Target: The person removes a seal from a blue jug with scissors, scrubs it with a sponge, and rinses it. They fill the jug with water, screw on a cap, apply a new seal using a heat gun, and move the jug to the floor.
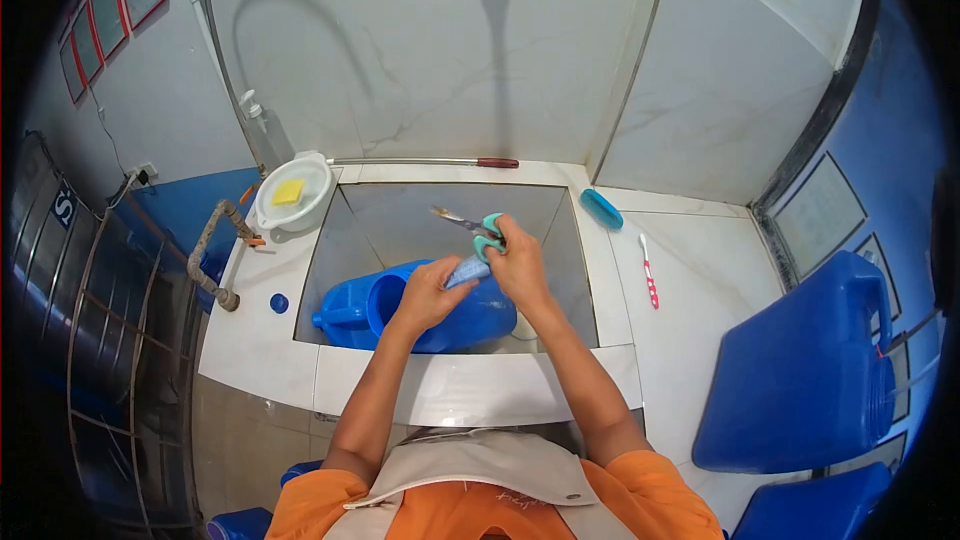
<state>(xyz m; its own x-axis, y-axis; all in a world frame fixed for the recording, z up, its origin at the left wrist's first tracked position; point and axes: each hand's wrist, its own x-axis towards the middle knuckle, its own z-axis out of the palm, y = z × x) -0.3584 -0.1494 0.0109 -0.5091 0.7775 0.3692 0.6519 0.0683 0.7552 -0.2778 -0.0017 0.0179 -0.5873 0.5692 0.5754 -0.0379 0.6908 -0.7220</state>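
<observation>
scissors (463, 222) with green handles are hanging over the sink (400, 210), with the right grip (520, 265) closing around their handles and their blades pointing away from the person. nearest, both forearms are reaching across the front of the tiled bench (470, 390), whose glossy surface is looking slick, so a leaning arm could be sliding if it is wet. just beyond, a big blue container (470, 328) is lying on its side in the sink, its wide opening facing up under the hands; anything slipping from loose fingers could be ending up inside it. above it, the left grip (425, 295) is clamping a pale blue bundle (468, 272), partly hidden by the fingers. the bundle is sitting close to the handles, and the crowding could be causing a pinched finger or a clumsy twist of the scissors. past the hands, the tips are showing a brownish patch; if that is rust, the blades could be sticking. farther on, a toothbrush (648, 268) and a teal brush (601, 209) are resting to the right, near enough to the elbow's side to be getting knocked, while a white bowl (290, 223) is holding a yellow sponge (288, 191) at the far left.
</observation>
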